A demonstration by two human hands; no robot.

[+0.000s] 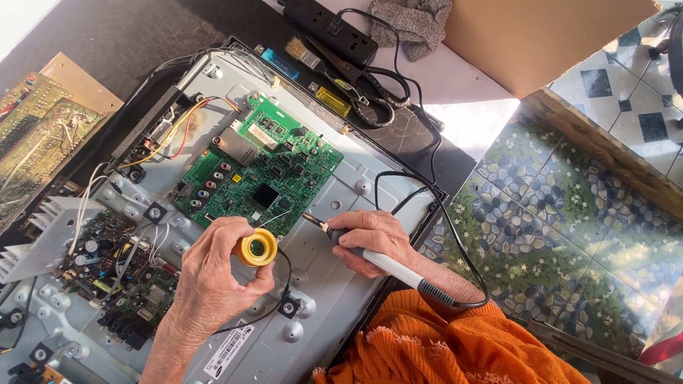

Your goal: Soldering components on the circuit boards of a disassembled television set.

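Note:
My left hand (213,277) grips a small yellow spool of solder wire (257,248), and a thin strand runs from it up toward the green circuit board (260,174). My right hand (373,238) holds a soldering iron (370,254) by its white handle. Its dark tip (310,218) points left at the lower right edge of the green board, close to the end of the solder strand. The board is mounted on the grey metal back panel (356,284) of an opened flat-screen set.
A brown power board (117,274) with capacitors sits at the lower left of the panel. An old circuit board (39,135) lies far left. A black power strip (331,28), brush (299,50) and grey cloth (411,21) lie beyond. Orange fabric (441,348) covers my lap; tiled floor on the right.

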